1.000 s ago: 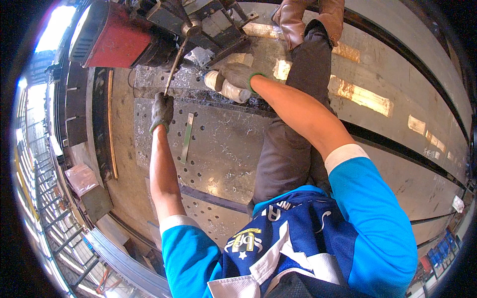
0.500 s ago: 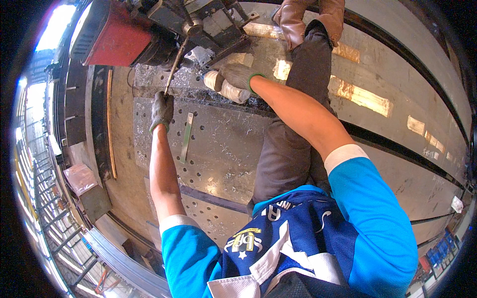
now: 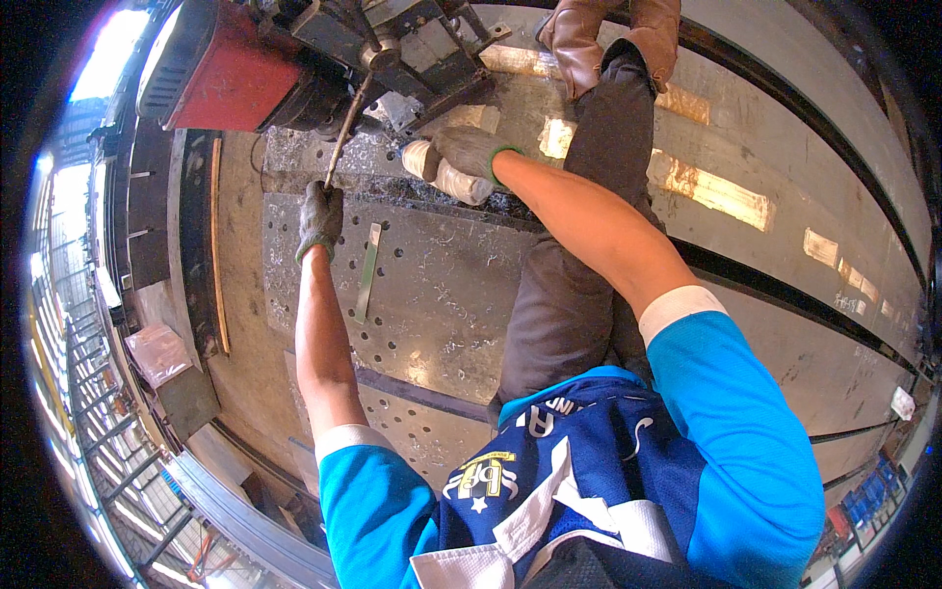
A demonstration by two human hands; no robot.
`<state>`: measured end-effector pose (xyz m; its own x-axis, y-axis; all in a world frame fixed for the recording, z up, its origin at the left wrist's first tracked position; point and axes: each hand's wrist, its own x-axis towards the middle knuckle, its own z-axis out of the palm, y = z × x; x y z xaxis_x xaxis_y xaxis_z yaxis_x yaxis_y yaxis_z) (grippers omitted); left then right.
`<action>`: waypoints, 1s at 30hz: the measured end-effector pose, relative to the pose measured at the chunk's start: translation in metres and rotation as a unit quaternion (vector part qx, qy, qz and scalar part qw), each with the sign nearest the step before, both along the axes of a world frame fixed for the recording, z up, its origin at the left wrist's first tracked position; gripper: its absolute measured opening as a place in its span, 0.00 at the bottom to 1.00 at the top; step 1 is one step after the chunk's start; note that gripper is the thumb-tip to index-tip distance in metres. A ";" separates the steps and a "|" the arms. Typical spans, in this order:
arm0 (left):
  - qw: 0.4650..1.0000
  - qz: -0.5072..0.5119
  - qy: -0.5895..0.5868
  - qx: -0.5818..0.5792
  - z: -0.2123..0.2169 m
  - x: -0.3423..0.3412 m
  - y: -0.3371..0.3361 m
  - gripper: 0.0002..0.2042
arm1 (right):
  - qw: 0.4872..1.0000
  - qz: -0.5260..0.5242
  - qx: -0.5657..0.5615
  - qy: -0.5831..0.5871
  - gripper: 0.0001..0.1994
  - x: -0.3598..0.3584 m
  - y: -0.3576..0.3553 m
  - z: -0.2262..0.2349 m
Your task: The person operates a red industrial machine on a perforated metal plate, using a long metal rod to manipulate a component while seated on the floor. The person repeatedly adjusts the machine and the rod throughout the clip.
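Observation:
My left hand [image 3: 321,218], in a grey glove with a green cuff, is closed around the end of a long metal lever [image 3: 348,128]. That lever runs up to the hub of a drilling machine [image 3: 245,74] with a red housing and dark frame. To the right, my right hand [image 3: 467,155], gloved alike, is wrapped over a dirty whitish plastic bottle [image 3: 459,185], which is tilted low over the plate. Under both hands lies a steel plate [image 3: 442,285] with rows of round holes and scattered metal shavings. A narrow green strip [image 3: 369,275] lies on it near my left forearm.
My outstretched leg [image 3: 608,147] with a brown leather covering over the foot lies right of the bottle. Large steel plates [image 3: 785,245] with dark gaps between them extend to the right. On the left are a box-like block [image 3: 167,363] and long metal profiles [image 3: 245,520].

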<state>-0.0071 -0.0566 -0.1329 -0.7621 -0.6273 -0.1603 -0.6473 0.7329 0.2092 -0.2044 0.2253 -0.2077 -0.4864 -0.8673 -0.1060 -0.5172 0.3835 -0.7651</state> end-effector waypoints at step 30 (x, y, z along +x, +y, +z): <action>1.000 0.008 -0.001 0.026 0.002 -0.002 0.004 0.18 | 1.000 -0.016 0.012 -0.007 0.21 0.001 -0.001 0.008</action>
